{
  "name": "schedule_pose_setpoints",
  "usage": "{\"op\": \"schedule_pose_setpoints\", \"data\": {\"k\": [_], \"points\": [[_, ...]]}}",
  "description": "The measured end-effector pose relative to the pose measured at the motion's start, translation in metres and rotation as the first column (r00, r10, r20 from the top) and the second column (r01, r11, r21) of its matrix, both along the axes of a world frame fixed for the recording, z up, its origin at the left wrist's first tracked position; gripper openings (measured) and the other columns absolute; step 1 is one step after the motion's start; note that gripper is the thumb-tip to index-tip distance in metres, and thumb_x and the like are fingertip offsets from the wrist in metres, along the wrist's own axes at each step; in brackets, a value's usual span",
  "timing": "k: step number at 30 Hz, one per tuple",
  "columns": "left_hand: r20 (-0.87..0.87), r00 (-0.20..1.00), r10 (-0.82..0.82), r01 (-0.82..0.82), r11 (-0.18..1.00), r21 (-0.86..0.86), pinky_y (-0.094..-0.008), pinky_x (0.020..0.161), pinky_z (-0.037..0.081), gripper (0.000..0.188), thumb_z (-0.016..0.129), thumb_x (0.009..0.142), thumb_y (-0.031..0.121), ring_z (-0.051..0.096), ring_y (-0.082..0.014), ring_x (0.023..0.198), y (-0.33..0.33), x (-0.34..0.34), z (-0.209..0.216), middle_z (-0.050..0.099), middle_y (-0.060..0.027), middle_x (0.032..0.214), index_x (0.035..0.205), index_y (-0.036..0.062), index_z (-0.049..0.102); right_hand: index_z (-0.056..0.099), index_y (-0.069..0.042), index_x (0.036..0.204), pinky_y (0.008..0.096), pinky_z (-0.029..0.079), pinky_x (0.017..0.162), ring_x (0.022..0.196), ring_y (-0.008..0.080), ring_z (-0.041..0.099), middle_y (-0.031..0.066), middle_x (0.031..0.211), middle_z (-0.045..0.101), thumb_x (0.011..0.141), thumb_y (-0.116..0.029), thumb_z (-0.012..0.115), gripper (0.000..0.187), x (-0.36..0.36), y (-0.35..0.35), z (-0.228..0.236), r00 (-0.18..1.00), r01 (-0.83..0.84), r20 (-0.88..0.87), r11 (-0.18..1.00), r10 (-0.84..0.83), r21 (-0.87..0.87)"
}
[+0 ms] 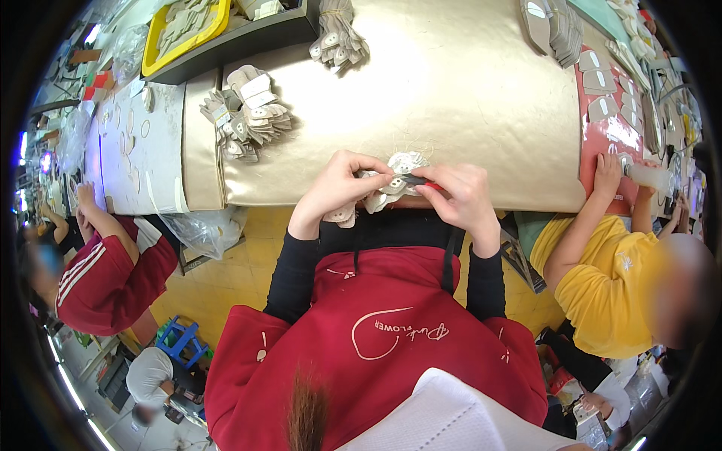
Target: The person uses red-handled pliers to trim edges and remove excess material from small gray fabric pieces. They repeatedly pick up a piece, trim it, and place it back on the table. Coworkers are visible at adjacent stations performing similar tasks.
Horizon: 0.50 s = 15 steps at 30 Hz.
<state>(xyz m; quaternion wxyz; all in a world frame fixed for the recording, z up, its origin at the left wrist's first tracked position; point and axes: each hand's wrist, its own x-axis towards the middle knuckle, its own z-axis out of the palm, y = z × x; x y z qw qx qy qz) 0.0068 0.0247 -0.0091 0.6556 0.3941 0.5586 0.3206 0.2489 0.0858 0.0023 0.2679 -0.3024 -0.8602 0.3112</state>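
Over the near edge of the table, both my hands meet at a bunch of off-white cut pieces (385, 197) with small round holes. My left hand (331, 186) is closed, pinching the bunch between thumb and forefinger. More pale pieces (342, 216) hang below that hand. In my right hand (462, 195) is a slim black-and-red hand tool (414, 180), its tip against the pieces by my left fingertips. The tool's exact kind is too small to tell. Loose thread ends (421, 150) lie just beyond the bunch.
Tied bundles of grey-beige pieces (252, 113) lie at the left of the gold-covered table (451, 90), another bundle (340, 37) farther back. A yellow tray (154, 52) stands in a black box (248, 45). Co-workers sit on both sides; one in yellow (602, 286) works at a red board (613, 161).
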Motion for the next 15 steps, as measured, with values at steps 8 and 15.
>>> {"op": "schedule_pose_setpoints", "data": {"k": [8, 15], "points": [[-0.021, 0.996, -0.084, 0.085, 0.994, 0.063, -0.0227, 0.050, 0.046, 0.020, 0.071, 0.088, 0.015, 0.058, -0.0052, 0.055, 0.001, -0.004, -0.004, 0.068, -0.0020, 0.069, 0.096, -0.0019, 0.078, 0.076, -0.010, 0.092, 0.0364, 0.051, 0.058, 0.065, 0.0260, 0.067, 0.0076, 0.077, 0.071, 0.072, -0.011, 0.080, 0.020, 0.001, 0.013, -0.003, 0.990, -0.132, -0.061, 0.990, 0.130, -0.038], [-0.021, 0.996, -0.088, 0.090, 0.992, 0.088, -0.0228, 0.051, 0.045, 0.020, 0.069, 0.085, 0.013, 0.058, -0.0052, 0.057, 0.002, -0.004, -0.005, 0.067, -0.0021, 0.068, 0.095, -0.0017, 0.078, 0.076, -0.012, 0.089, 0.0373, 0.052, 0.061, 0.069, 0.0268, 0.068, 0.0074, 0.077, 0.071, 0.072, -0.013, 0.079, 0.017, -0.002, 0.029, 0.004, 0.969, -0.247, 0.009, 0.968, 0.248, -0.037]]}}
